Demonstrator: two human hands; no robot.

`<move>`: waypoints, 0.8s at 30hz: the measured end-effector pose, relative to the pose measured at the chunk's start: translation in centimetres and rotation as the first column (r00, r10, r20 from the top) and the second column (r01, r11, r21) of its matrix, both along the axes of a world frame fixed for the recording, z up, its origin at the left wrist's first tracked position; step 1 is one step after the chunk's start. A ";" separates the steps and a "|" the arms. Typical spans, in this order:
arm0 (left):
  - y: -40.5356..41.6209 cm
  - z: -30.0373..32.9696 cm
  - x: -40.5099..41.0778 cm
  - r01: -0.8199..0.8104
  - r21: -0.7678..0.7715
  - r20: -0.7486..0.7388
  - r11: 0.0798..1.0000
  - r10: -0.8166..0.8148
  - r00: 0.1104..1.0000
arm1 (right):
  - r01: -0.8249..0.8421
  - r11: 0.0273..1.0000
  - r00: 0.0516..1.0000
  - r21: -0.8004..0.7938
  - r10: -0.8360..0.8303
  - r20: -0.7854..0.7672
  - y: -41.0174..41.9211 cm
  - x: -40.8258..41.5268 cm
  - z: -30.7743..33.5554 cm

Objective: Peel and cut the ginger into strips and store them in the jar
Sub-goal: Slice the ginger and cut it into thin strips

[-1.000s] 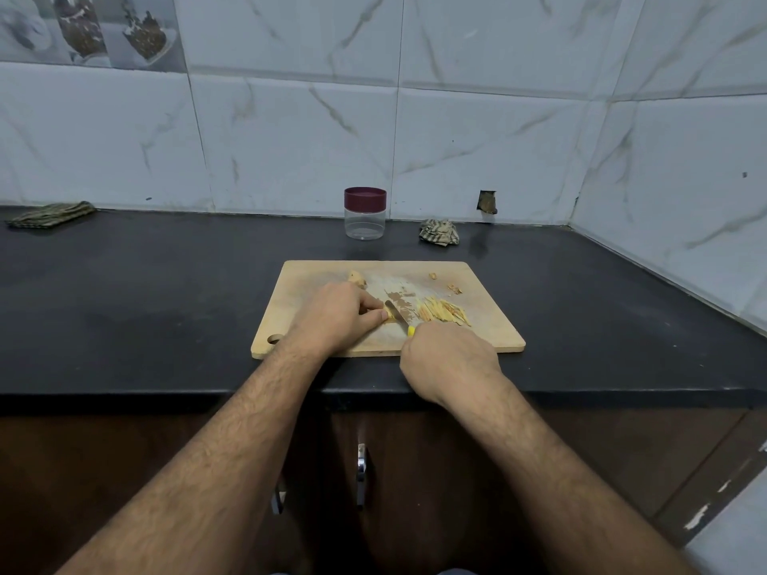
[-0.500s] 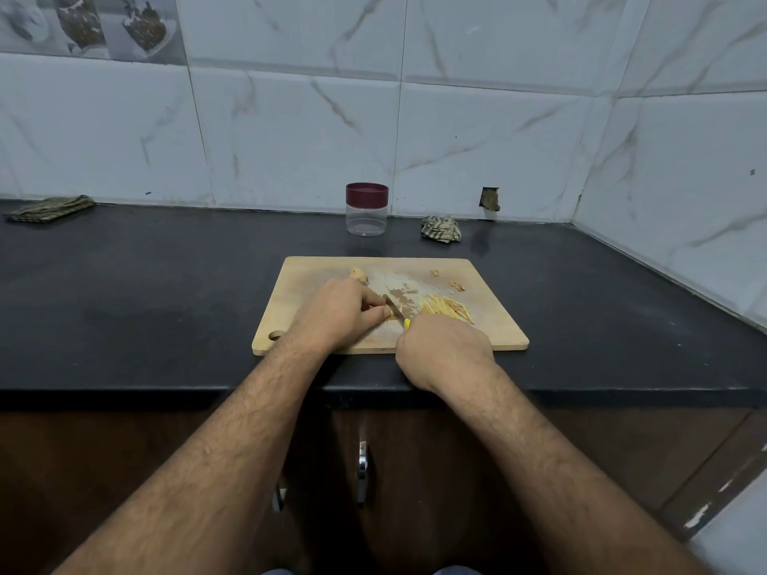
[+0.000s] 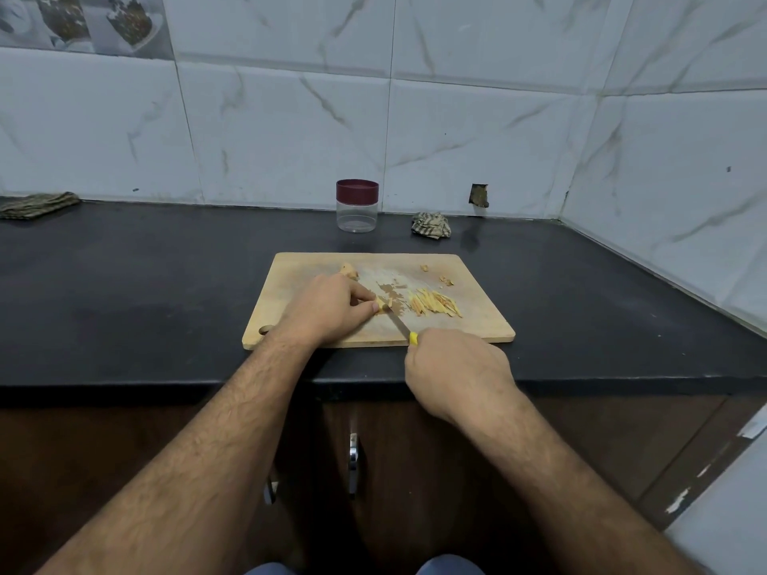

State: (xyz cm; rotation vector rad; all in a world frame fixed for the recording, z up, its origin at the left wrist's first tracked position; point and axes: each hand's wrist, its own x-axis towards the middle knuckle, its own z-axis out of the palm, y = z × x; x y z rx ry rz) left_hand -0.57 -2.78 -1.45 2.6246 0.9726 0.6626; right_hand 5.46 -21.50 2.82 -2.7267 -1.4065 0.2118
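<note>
Yellow-handled knife [image 3: 397,322] clamped in right grip [image 3: 456,369]; left grip [image 3: 332,309] pinching ginger piece [image 3: 379,305]

Single head-worn wide-angle view, looking forward and down from standing height, cutting board [image 3: 307,284] at frame centre, close, black counter [image 3: 124,284] across the middle, tiled wall [image 3: 290,130] filling the top, both forearms entering from the bottom edge

knife [image 3: 397,323] handle mostly hidden inside right hand [image 3: 454,369]; ginger piece [image 3: 379,305] largely covered by left hand [image 3: 328,307] fingertips.
</note>
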 end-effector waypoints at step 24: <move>0.0 -0.1 0.1 -0.020 -0.013 0.071 1.000 0.021 0.997 | 0.019 1.000 0.999 -0.006 -0.019 -0.042 3.5 -0.6 1.2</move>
